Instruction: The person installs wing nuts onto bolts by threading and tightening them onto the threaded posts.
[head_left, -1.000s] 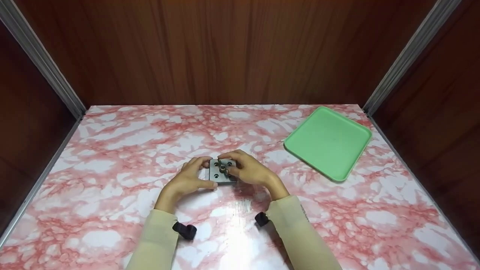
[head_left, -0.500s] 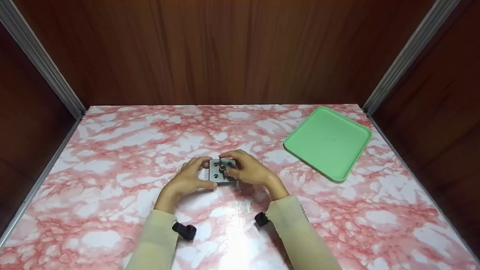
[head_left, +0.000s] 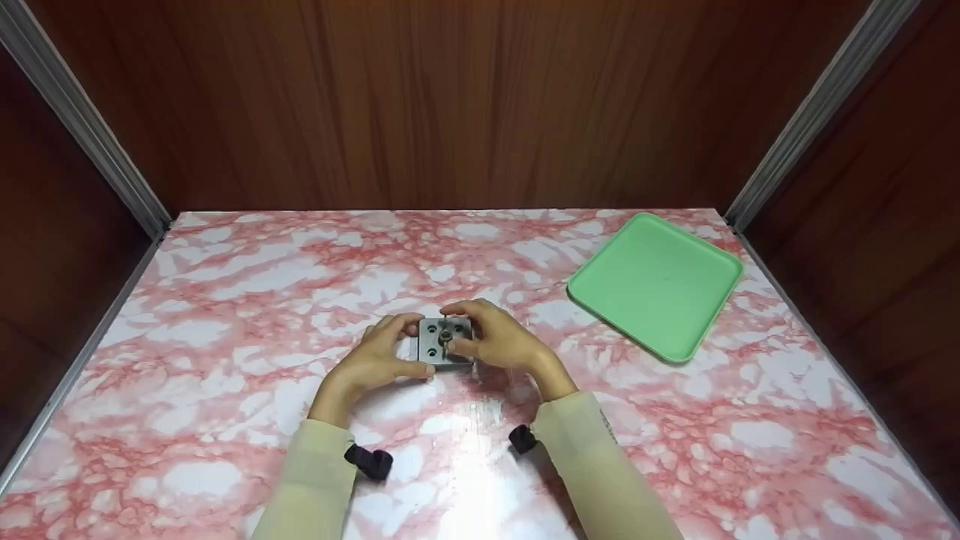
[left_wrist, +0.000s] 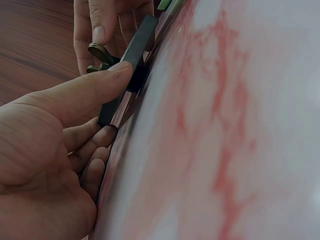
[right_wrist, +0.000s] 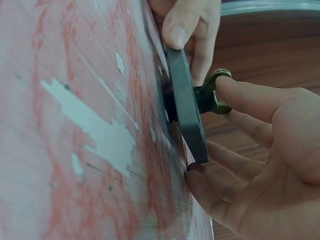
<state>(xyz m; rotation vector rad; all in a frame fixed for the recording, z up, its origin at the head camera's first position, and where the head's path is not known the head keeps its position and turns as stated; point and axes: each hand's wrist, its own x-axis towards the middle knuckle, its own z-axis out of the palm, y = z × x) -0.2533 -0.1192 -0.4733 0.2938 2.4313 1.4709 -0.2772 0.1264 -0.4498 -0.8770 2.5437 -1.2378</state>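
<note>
A grey square metal plate (head_left: 425, 341) with holes near its corners lies between both hands in the head view. From its middle rises a brass-coloured wing nut (head_left: 445, 336) on a dark collar. My left hand (head_left: 371, 360) holds the plate's left side, thumb at the near edge and fingers at the far corner. My right hand (head_left: 506, 339) has its thumb and index finger at the wing nut's wings. Seen edge-on in the right wrist view, the plate (right_wrist: 184, 100) is held slightly above the table by a dark part beneath it. The right thumb touches the wing nut (right_wrist: 221, 75) there.
A light green tray (head_left: 660, 289) lies at the back right of the red-and-white marbled table (head_left: 225, 300). Dark wooden panels (head_left: 450, 105) stand behind and at both sides. Black wrist mounts (head_left: 369, 460) sit on both sleeves.
The wing nut has turned slightly clockwise, its wings now pointing nearly straight away from me. My right thumb and index finger shifted a little with it. Left hand and plate have stayed put.
</note>
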